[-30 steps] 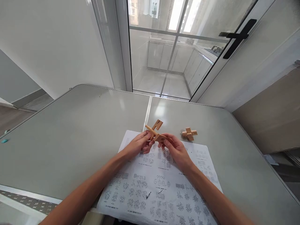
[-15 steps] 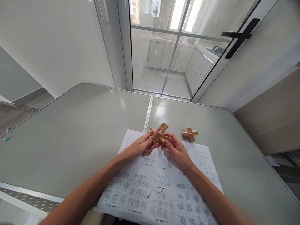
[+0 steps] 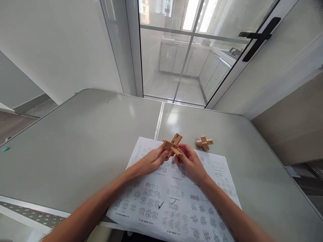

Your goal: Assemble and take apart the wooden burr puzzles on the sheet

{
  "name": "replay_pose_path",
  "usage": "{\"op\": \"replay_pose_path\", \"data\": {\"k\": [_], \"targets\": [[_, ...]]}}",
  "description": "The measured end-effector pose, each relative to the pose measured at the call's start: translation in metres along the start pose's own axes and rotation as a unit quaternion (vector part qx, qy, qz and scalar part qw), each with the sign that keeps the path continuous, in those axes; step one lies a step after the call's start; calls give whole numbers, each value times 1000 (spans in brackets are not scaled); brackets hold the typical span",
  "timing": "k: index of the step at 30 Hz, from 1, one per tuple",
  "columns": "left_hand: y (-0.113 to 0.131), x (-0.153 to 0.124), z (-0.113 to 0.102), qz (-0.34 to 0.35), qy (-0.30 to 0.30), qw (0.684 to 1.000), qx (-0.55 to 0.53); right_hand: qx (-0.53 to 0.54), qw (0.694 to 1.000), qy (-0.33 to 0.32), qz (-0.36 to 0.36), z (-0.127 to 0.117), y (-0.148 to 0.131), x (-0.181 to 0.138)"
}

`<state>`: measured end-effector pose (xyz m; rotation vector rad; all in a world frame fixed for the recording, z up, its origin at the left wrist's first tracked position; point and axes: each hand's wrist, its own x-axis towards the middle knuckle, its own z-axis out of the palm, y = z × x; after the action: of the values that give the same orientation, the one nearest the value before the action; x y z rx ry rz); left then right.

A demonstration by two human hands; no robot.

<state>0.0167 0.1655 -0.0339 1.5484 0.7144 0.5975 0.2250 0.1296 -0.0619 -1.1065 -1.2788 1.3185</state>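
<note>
Several interlocked wooden pieces form a burr puzzle [image 3: 173, 145], held up over the printed sheet [image 3: 174, 191]. One flat piece points up and away, with a "3" marked on its end. A rod-like piece sticks out toward the lower right. My left hand [image 3: 157, 158] is closed on the puzzle's left side, thumb in front. At the rod's end, my right hand [image 3: 189, 159] has its thumb and fingers closed; some of its fingertips are hidden. To the right, a second wooden burr puzzle [image 3: 205, 143] rests on the table near the sheet's top edge.
The grey table [image 3: 75, 151] has a pale seam strip [image 3: 159, 121] down its middle. A small teal object [image 3: 5, 149] lies at the far left. Behind the table stands a glass door with a black handle [image 3: 261, 38].
The puzzle has turned slightly in my hands, and its rod now reaches further to the lower right. My left hand's grip has shifted, with the thumb lower on the front.
</note>
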Motion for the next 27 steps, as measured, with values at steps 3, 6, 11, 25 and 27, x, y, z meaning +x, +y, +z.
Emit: {"op": "replay_pose_path", "data": {"k": [3,6,11,25,27], "targets": [[2,-3,2,13,-2,1000,26,7,1000,2,3,1,0,-1],[3,-4,5,9,-21,999,-29,49,999,7,-4,3,-2,-1],[0,-2,9,-10,-60,987,-152,84,996,38,-18,2,-3,1],[-2,2,3,-33,-50,992,-109,91,991,103,10,-19,-21,-3],[-2,2,3,-27,-45,995,-84,33,993,115,5,-38,-30,-15]]}}
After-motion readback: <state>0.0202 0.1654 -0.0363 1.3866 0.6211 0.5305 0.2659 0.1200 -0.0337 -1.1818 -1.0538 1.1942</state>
